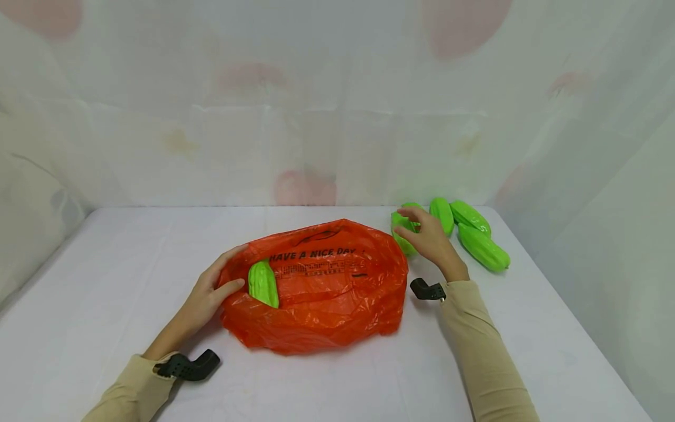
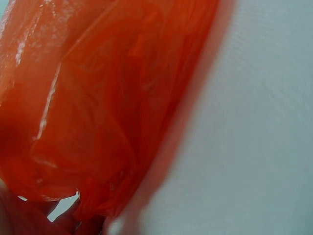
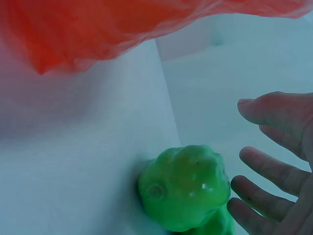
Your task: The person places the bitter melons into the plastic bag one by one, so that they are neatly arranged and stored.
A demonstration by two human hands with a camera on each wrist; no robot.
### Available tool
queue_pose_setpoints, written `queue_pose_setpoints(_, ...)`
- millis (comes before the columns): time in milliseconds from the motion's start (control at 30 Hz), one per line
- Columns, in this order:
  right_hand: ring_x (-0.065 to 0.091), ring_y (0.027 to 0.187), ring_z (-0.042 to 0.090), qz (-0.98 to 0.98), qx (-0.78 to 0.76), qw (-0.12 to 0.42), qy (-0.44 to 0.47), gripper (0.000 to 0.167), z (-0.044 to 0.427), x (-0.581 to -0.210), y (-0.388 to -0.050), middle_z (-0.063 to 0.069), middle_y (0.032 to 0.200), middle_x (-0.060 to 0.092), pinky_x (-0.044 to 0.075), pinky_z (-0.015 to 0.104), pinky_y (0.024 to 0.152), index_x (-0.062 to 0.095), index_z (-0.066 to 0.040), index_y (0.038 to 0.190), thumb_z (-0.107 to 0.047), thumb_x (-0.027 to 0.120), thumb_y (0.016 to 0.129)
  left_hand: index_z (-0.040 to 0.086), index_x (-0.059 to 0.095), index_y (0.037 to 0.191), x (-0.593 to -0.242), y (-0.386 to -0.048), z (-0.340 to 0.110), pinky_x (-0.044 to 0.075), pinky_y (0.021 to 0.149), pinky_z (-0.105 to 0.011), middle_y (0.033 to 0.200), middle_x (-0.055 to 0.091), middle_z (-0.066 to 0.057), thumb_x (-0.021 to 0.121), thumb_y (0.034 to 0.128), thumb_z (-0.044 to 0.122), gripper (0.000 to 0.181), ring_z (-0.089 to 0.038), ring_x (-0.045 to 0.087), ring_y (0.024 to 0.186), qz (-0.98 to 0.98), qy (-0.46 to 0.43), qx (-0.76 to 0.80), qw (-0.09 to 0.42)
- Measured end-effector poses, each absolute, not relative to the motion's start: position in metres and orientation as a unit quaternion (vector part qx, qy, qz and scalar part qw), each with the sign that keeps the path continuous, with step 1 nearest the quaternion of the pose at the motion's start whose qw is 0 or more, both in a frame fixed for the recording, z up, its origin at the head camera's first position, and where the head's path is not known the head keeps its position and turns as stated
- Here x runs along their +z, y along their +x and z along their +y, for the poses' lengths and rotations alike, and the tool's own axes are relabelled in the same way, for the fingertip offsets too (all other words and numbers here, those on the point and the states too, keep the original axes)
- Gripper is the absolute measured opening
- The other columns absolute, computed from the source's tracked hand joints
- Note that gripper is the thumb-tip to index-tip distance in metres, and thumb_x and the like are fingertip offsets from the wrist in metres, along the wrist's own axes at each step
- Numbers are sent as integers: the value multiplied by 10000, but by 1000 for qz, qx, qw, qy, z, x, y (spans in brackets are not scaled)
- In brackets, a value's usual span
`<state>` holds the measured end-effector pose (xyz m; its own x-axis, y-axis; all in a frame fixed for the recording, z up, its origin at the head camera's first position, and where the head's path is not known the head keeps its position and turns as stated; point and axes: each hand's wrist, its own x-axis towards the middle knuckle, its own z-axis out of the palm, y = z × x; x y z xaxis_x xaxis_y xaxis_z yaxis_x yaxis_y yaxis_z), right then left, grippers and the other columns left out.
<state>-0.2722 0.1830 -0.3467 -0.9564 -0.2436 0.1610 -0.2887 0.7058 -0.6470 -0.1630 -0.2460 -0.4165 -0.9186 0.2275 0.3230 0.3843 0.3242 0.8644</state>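
Note:
A red plastic bag (image 1: 327, 296) printed "HAVE A NICE DAY" lies with its mouth spread wide. Inside its left end is a ridged green gourd (image 1: 263, 285). My left hand (image 1: 203, 299) grips the left side of the mouth, its thumb in front of the gourd; red film (image 2: 107, 98) fills much of the left wrist view, partly hiding the fingers. To the right of the bag, my right hand (image 1: 433, 241) reaches over green gourds (image 1: 402, 239) with fingers apart and nothing held. In the right wrist view a bumpy gourd (image 3: 183, 188) sits just beside those fingertips.
More green gourds lie at the table's back right: one upright-looking (image 1: 442, 215), one slanted behind (image 1: 471, 218), another nearer the right edge (image 1: 484, 248). A white cloth covers the table (image 1: 105, 281). A patterned curtain (image 1: 343, 140) hangs behind it.

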Motion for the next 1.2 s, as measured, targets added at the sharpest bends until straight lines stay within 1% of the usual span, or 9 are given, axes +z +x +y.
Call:
queue_pose_setpoints(233,398,1404,393,-931,338,28,136,491,187,-352,-275,217,1476,481,320,554,1158,518,-13,1394,-174,657,952,126,384,1515,-417,-164,-246,310,1014,-32,1501,424,-169,522,969,6,576,73,399,1294,-811,-188,-549,71)
queue_pose_setpoints(400,361,1427,397,-933,333,22,136,501,190,-356,-275,230,1482,463,283,547,1180,514,-3,1397,-151,659,941,134,382,1517,-417,-165,-245,315,1009,-33,1504,426,-155,524,969,11,578,75,398,1288,-813,-188,-547,71)
queue_pose_setpoints(500,365,1418,409,-933,333,13,137,508,191,-357,-276,238,1486,450,286,553,1176,502,-5,1408,-128,648,937,127,383,1515,-417,-165,-245,316,1010,-34,1503,426,-160,521,968,5,577,74,401,1287,-811,-190,-548,71)
queue_pose_setpoints(700,437,1352,421,-935,326,-16,136,535,191,-355,-275,241,1483,452,352,565,1128,488,-14,1424,-105,619,913,119,382,1514,-417,-166,-245,318,1013,-35,1501,423,-173,519,967,-1,576,74,403,1288,-809,-192,-551,72)
queue_pose_setpoints(867,439,1347,414,-937,319,-30,141,559,190,-354,-274,253,1470,461,368,568,1113,479,-2,1429,-107,620,898,106,388,1510,-418,-165,-245,304,1021,-31,1494,424,-190,524,962,-8,576,78,399,1295,-809,-195,-550,77)
queue_pose_setpoints(1067,474,1285,428,-940,306,-46,145,553,188,-350,-272,266,1448,473,401,575,1074,497,17,1410,-101,639,888,105,386,1510,-418,-164,-246,298,1018,-26,1495,420,-197,518,964,-9,573,81,392,1296,-811,-193,-547,78)
queue_pose_setpoints(1200,465,1296,438,-941,299,-55,148,554,188,-347,-271,269,1455,466,395,582,1078,490,28,1412,-91,632,890,107,385,1511,-418,-163,-246,300,1016,-25,1498,416,-195,518,965,-3,572,85,389,1298,-811,-190,-547,76)
